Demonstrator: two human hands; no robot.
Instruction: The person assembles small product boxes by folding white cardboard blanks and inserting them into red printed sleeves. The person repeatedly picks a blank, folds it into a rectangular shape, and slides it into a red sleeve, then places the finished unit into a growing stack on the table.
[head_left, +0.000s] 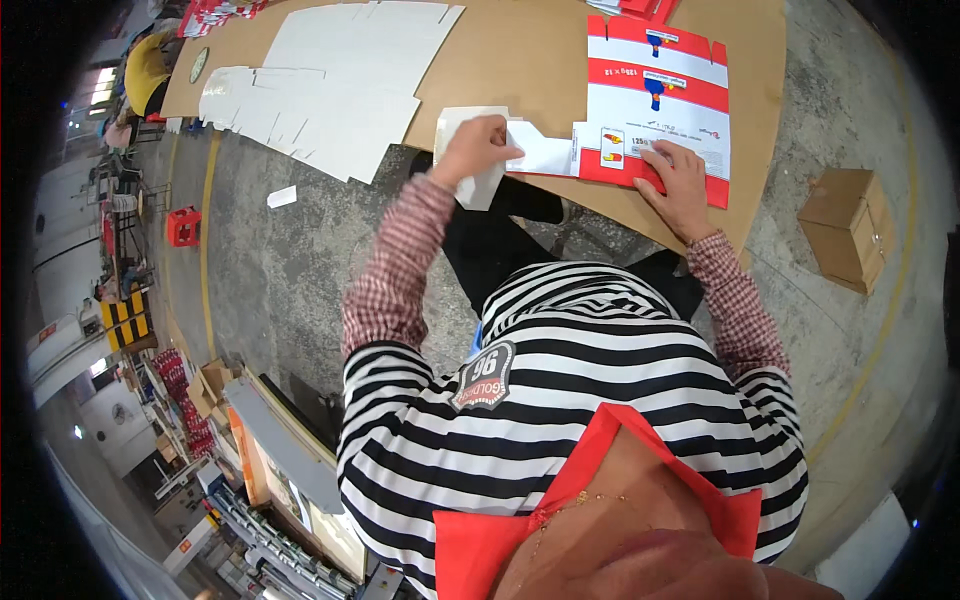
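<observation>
A flat red and white printed carton blank (655, 100) lies at the table's near right edge. My right hand (680, 190) rests on its lower part, fingers spread and thumb apart. From the blank's left side a narrow white flap (542, 152) reaches toward my left hand (476, 150). My left hand's fingers are curled and pinched at a white sheet (482, 192), which partly hangs over the table edge. Its fingertips sit close to the flap's left end; whether they touch it is hard to tell.
A spread of white, slotted card blanks (330, 75) covers the left of the brown table (515, 55). More red and white printed pieces (640, 8) lie at the far edge. On the floor stand a cardboard box (848, 230) at right and a red crate (184, 227) at left.
</observation>
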